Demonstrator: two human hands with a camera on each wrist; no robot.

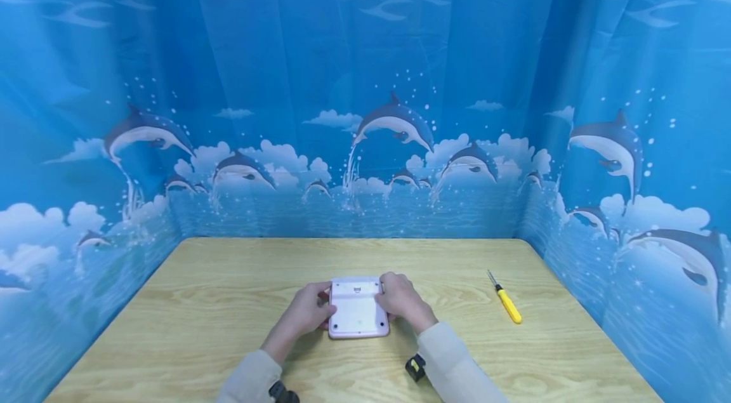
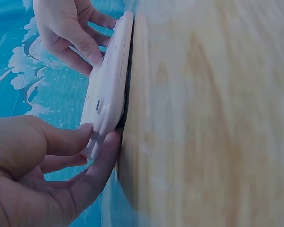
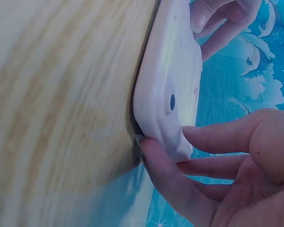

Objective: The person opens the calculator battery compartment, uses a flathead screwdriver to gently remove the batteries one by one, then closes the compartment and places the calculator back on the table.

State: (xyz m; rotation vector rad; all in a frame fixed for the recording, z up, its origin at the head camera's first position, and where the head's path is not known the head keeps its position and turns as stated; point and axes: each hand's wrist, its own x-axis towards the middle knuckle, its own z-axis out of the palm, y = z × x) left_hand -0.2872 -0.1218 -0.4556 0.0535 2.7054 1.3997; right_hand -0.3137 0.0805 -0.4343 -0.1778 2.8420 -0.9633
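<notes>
A pale pink and white calculator (image 1: 358, 317) lies back side up near the middle of the table. Small dark round spots mark its corners, and a little label sits near its far edge. My left hand (image 1: 306, 311) grips its left side, thumb on the upturned back and fingers at the lower edge. On the opposite side my right hand (image 1: 401, 297) pinches it the same way. Both wrist views show the calculator (image 2: 111, 80) close over the wood, with a dark line of shadow beneath. Its front face is hidden.
A screwdriver (image 1: 508, 306) with a yellow handle lies on the right part of the wooden table (image 1: 228, 270), its tip pointing away. A blue curtain (image 1: 365, 41) printed with dolphins hangs around the back and both sides.
</notes>
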